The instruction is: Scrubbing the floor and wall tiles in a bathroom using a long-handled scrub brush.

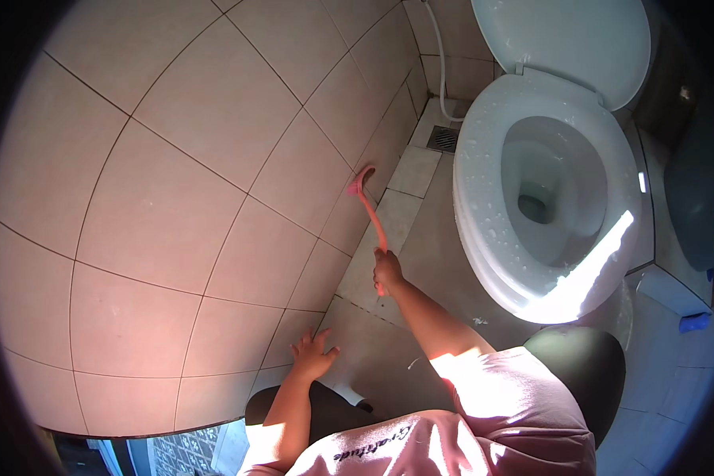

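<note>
Right hand closed round pink brush, arm extended, left hand splayed, empty

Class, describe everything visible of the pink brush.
The pink brush looks plastic, with a long, curved handle and a hooked head bearing pink bristles. The right hand grips it near its lower end, whose tip shows below the fist. It slants up and left in the picture, its head at the tiled wall; whether the bristles touch is hard to tell.
</note>
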`<state>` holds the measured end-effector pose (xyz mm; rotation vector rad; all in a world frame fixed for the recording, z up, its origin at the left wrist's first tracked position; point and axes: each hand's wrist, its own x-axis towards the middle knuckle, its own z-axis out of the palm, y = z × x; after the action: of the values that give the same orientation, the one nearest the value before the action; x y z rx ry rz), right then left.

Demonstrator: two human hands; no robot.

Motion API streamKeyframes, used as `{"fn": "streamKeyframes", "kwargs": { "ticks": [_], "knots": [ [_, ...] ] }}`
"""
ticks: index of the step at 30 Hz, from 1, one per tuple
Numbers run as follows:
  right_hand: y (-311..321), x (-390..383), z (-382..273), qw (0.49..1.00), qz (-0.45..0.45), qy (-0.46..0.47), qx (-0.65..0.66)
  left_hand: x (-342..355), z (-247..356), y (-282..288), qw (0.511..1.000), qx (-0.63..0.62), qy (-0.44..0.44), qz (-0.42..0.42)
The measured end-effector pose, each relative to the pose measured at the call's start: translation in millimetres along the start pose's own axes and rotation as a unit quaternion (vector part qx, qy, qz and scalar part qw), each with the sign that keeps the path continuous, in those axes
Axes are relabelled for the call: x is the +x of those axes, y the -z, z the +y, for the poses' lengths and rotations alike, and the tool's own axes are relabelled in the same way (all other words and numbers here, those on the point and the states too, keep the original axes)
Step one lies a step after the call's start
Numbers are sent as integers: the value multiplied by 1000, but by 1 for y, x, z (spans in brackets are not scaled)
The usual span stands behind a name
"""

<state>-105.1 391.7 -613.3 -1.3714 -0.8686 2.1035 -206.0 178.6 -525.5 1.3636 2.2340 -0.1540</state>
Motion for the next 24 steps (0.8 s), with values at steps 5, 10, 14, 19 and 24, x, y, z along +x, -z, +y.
{"fn": "streamKeyframes", "kwargs": {
  "ticks": [5, 10, 14, 19, 24],
  "knots": [
    [-31, -30, -74, 986, -67, 114, 104, -4, -19, 17, 980, -36, 92, 175],
    [-24, 5, -80, 877, 125, 443, -135, 4, -16, 28, 931, -93, 174, 306],
    [28, 34, -64, 987, 96, 86, -92, 8, -21, 20, 935, -77, 182, 294],
    [-12, -11, -110, 979, 35, 192, -54, -3, -39, 24, 934, -68, 175, 304],
    [-22, -6, -102, 911, 115, 373, -131, 4, -26, 27, 934, -76, 186, 296]
  ]
}}
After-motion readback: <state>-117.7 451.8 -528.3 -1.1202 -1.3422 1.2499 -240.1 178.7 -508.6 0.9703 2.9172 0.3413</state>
